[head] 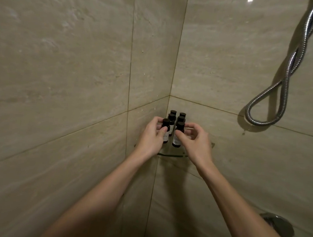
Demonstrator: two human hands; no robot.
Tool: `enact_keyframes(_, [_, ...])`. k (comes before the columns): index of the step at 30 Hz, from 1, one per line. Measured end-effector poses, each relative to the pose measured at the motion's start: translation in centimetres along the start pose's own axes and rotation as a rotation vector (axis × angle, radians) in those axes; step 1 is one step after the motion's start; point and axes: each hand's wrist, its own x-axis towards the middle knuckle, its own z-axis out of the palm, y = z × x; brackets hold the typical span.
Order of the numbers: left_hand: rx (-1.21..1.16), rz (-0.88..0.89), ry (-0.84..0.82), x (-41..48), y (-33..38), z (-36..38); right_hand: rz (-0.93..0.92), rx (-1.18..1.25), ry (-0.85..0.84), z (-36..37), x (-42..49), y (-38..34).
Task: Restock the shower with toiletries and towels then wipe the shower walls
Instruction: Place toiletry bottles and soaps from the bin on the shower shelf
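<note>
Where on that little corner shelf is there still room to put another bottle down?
The back of the glass shelf is crowded: six dark bottles stand in two rows into the corner. Left hand and right hand grip the front pair. Bare glass shows only along the front edge, beyond the front bottles; the sides are hidden by the hands.

Beige stone-tiled walls (63, 76) meet (dimly lit) beside a chrome hose (290, 71).

We see six bottles (171, 126) standing in two rows of three on a corner shelf (171, 154) where the left and right walls meet. On the right wall, a shower hose (282, 85) hangs well apart, far above a valve (277, 226).
</note>
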Motion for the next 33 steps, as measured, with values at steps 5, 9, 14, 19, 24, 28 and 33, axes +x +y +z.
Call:
enact_keyframes(5, [0.027, 0.016, -0.017, 0.4, -0.2, 0.3, -0.013, -0.037, 0.024, 0.7, 0.5, 0.6])
enact_keyframes(9, [0.117, 0.045, -0.008, 0.1, 0.0, -0.1, -0.062, -0.089, 0.038, 0.6, 0.2, 0.9])
enact_keyframes(14, [0.32, 0.087, -0.009, -0.2, 0.1, -0.7, -0.084, -0.331, 0.033, -0.2, -0.5, 1.6])
enact_keyframes(19, [0.48, 0.093, 0.012, 0.2, 0.0, 0.0, -0.055, -0.426, -0.008, 0.4, -0.1, 1.6])
enact_keyframes(24, [0.505, 0.092, 0.045, 0.4, -0.2, 0.3, -0.028, -0.45, 0.005, 1.3, 0.4, 1.6])
enact_keyframes(28, [0.509, 0.093, 0.051, 0.7, -0.4, 0.3, -0.009, -0.462, 0.014, 1.6, 0.6, 1.7])
enact_keyframes(33, [0.505, 0.082, 0.042, 0.9, -0.6, 0.3, -0.007, -0.488, 0.01, 1.6, 0.6, 1.7])
